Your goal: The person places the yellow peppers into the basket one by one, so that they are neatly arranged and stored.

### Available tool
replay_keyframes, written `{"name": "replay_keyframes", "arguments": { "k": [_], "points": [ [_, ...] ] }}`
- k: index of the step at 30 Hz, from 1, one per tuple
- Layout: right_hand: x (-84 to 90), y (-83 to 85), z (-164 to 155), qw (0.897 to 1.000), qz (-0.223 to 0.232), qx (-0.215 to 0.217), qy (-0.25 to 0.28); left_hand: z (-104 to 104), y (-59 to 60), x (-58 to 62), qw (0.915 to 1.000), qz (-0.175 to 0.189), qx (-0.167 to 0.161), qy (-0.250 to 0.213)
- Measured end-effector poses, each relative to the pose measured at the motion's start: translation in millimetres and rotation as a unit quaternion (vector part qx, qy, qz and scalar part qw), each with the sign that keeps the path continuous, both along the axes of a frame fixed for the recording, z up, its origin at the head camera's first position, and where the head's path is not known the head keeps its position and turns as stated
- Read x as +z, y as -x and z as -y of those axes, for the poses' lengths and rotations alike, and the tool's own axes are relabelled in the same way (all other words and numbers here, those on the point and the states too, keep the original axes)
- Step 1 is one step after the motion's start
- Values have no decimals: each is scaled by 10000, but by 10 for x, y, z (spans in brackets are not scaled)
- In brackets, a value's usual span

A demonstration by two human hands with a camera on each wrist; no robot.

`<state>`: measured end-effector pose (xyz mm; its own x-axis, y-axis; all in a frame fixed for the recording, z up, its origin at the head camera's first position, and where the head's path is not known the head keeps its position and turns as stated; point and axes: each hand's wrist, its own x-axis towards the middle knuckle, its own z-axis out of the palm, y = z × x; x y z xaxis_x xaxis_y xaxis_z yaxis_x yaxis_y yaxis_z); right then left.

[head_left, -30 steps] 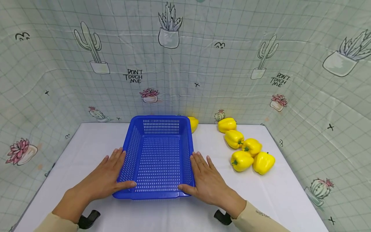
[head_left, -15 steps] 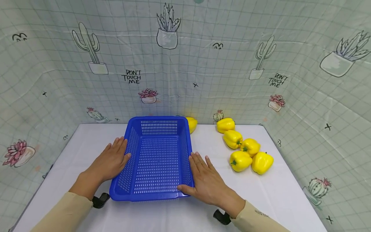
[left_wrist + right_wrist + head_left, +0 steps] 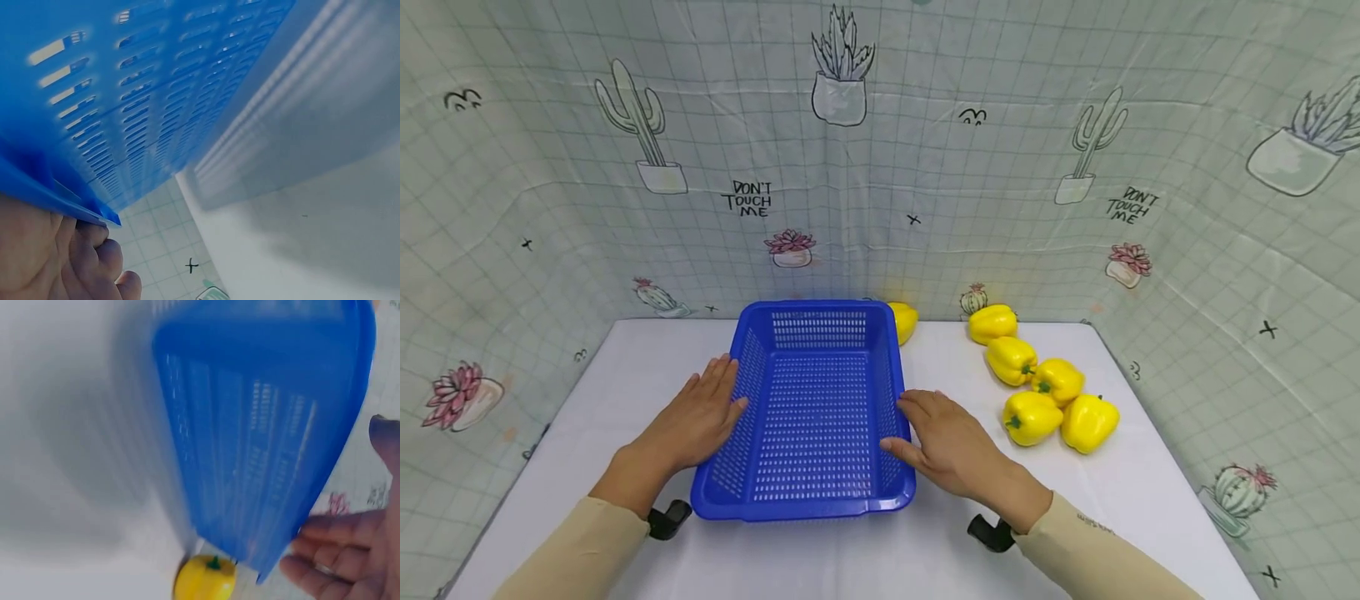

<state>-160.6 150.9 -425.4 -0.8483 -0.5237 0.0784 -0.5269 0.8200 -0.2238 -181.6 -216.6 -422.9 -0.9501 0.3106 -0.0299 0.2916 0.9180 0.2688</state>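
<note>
Basket between two flat hands

Basket (image 3: 808, 417), blue and slotted, on white table (image 3: 625, 367): bare cloth left, backdrop close behind, yellow peppers (image 3: 1045, 392) well apart to the right, one pepper (image 3: 904, 321) at the back corner. Compared with a second ago: left hand (image 3: 696, 417) further up the left wall, right hand (image 3: 951, 446) lifted, thumb off the front rim. Fingers straight on both, resting against the side walls, gripping nothing.
</note>
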Motion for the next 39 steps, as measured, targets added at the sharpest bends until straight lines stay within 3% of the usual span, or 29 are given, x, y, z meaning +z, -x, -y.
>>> {"name": "replay_keyframes", "arguments": {
  "k": [4, 11, 18, 27, 39],
  "points": [
    [3, 316, -93, 9993, -25, -232, 287, -7, -3, 8, 10000, 12, 2, 5],
    [-93, 1121, -247, 9921, -631, -1084, 67, -9, -14, 7, 10000, -21, 56, 17],
    [-299, 1688, -174, 9907, -881, -909, -497, 5, -15, -25, 9999, -60, 124, 43],
    [-583, 2019, -48, 9880, -1230, -648, -671, -14, -28, -18, 9998, -99, 149, 56],
    [-675, 2123, -14, 9870, -1343, -352, -810, 11, -34, -35, 9996, -264, 78, 16]
  ]
}}
